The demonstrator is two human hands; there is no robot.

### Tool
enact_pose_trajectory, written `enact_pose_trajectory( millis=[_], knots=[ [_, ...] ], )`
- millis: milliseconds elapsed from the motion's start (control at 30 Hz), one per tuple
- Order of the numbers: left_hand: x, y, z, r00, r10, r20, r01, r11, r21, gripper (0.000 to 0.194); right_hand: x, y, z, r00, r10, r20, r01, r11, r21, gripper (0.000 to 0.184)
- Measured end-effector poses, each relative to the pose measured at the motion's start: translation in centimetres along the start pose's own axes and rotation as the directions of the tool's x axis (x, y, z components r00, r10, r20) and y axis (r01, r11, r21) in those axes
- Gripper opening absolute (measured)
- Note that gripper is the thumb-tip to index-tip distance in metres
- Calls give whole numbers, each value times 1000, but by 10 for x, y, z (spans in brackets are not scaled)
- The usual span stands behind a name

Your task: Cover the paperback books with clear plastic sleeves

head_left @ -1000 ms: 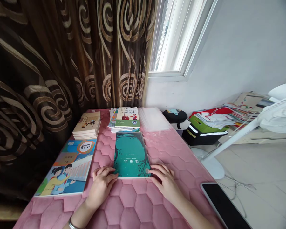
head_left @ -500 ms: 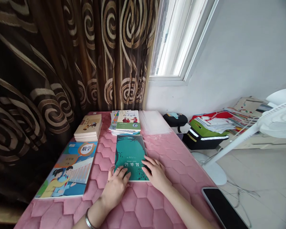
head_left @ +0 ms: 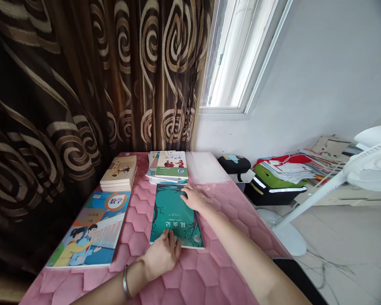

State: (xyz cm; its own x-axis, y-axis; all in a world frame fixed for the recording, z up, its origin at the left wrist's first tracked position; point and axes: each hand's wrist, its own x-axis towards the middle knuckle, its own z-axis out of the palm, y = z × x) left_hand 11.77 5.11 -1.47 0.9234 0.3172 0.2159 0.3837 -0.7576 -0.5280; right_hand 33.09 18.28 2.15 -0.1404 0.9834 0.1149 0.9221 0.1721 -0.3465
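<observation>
A green book (head_left: 174, 216) with dark tree branches and white characters printed upside down to me lies flat on the pink quilted cover (head_left: 190, 275). My left hand (head_left: 164, 253) rests at its near edge, fingers stretched over the lower part of the cover, with a metal bangle (head_left: 126, 282) on the wrist. At the far right corner, my right hand (head_left: 191, 198) touches the book with its fingers apart. Just beyond it is a pile of books (head_left: 171, 165), the top one white and green. Beside that pile lies a stack of clear plastic sheets (head_left: 206, 167).
On the left are a math textbook (head_left: 93, 231) and a stack of tan books (head_left: 119, 173). A dark phone (head_left: 296, 279) lies at the right edge. A white fan (head_left: 317, 195), black bag (head_left: 234, 163) and paper piles (head_left: 285, 169) stand beyond. A patterned curtain (head_left: 146, 76) hangs behind.
My right hand has moved from the book's near right side up to its far right corner. My left hand has shifted slightly right and nearer to me along the near edge.
</observation>
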Motion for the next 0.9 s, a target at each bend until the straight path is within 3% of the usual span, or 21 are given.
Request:
enact_pose_trajectory(
  millis=[100,200,267,333,400,467,600,767,833,900],
  knots=[
    [-26,-9,-3,1000,8,5,-8,999,-49,31,18,-2,2,999,41,29,-41,999,-14,36],
    [-58,-11,-9,982,-161,100,172,979,-109,33,19,-3,4,997,71,39,-71,997,-22,33],
    [-74,-5,-15,898,-394,195,416,905,-85,40,14,-2,4,996,84,39,-84,996,-19,32],
    [-80,4,-23,753,-601,267,630,776,-32,47,9,0,3,994,101,46,-101,995,-10,30],
    [-77,11,-31,633,-713,303,750,661,-13,46,3,4,0,990,124,61,-124,992,1,28],
    [-69,10,-36,574,-752,325,802,596,-40,41,-5,11,-3,986,152,70,-153,988,13,25],
    [-53,-14,-30,557,-750,355,821,562,-99,36,-32,31,-7,975,216,62,-219,974,64,28],
    [-30,-64,12,577,-726,375,812,559,-168,39,-69,59,-4,945,327,23,-326,929,173,32],
    [-18,-81,29,584,-723,369,810,550,-203,40,-75,65,1,929,370,-7,-360,910,205,33],
    [-6,-93,43,564,-737,373,825,521,-219,40,-73,69,5,912,407,-43,-388,894,226,34]
  ],
)
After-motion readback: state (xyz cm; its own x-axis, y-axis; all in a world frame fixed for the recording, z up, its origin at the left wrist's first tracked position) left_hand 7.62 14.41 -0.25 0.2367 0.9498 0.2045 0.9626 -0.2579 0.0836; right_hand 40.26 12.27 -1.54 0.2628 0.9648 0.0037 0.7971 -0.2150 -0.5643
